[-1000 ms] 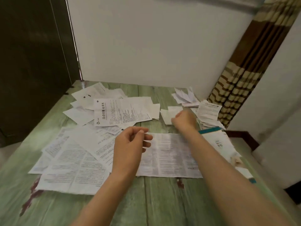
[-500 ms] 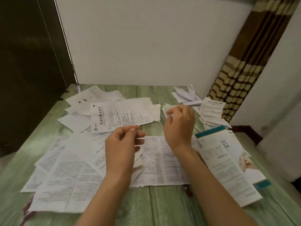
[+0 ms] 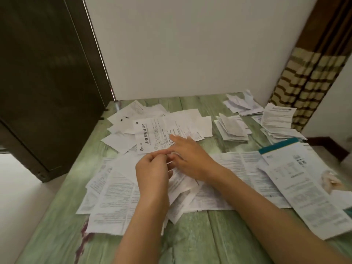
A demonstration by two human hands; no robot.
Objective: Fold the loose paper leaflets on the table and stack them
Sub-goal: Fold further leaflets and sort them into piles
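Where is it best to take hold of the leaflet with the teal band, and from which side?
The leaflet with the teal band: probably its near end, from the right with the right hand. It lies flat, uncovered, that end on bare table, so fingers can slide under.

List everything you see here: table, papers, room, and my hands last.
table: one, green wood-grain, foreground
loose leaflets: many, white, overlapping centre and left
bold-titled leaflet: one, white, behind the hands
teal-banded leaflet: one, white and teal, right
folded stacks: about three, white, far right
curtain: one, brown-cream striped, right
dark panel: one, near black, left
wall: one, white, behind the table
left hand: one, centre, pinches a loose leaflet's edge
right hand: one, centre, forefinger straight, resting on leaflets
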